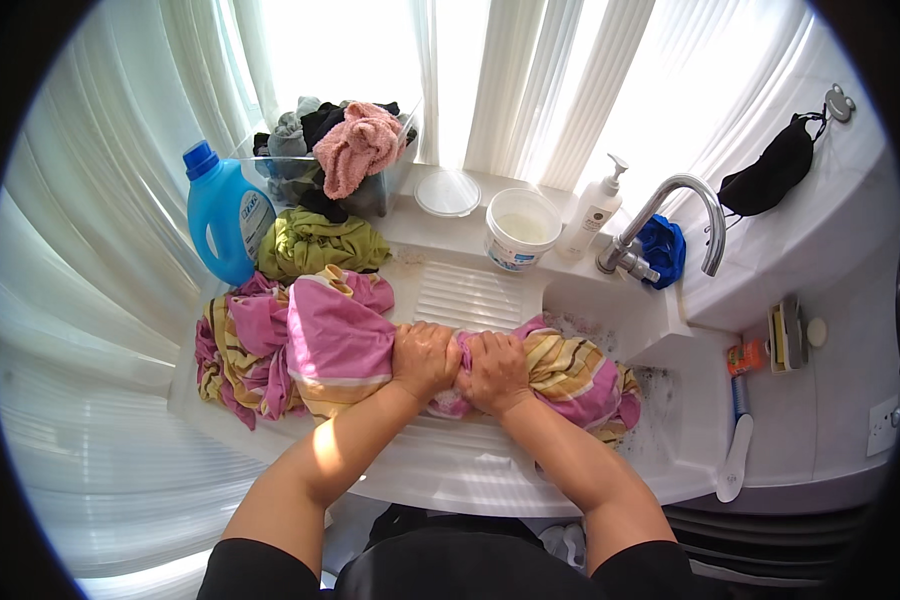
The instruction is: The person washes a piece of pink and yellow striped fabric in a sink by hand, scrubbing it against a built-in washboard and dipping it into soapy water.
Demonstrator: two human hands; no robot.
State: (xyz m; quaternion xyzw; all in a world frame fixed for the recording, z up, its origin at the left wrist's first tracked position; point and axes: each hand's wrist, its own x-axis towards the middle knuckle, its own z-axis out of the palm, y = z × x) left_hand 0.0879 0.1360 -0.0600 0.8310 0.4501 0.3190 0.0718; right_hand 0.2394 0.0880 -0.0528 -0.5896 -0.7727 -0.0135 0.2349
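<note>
A large pink, yellow and brown striped cloth point(338, 335) stretches across the white laundry sink point(467, 290) with its ribbed washboard. My left hand point(426, 357) is closed in a fist around the bunched middle of it. Right beside it, nearly touching, my right hand point(493, 371) grips the same cloth. To the left the cloth lies in a loose heap on the ledge. Its right end hangs gathered into the basin, where some suds and dark specks show. What lies inside my fists is hidden.
Behind the heap stand a blue detergent bottle point(232, 215), a green cloth point(320, 243) and a clear bin of clothes point(290, 170). Along the back are a white tub point(521, 232), a pump bottle point(592, 212) and a curved faucet point(685, 183). A white-handled brush point(736, 455) rests at the right edge.
</note>
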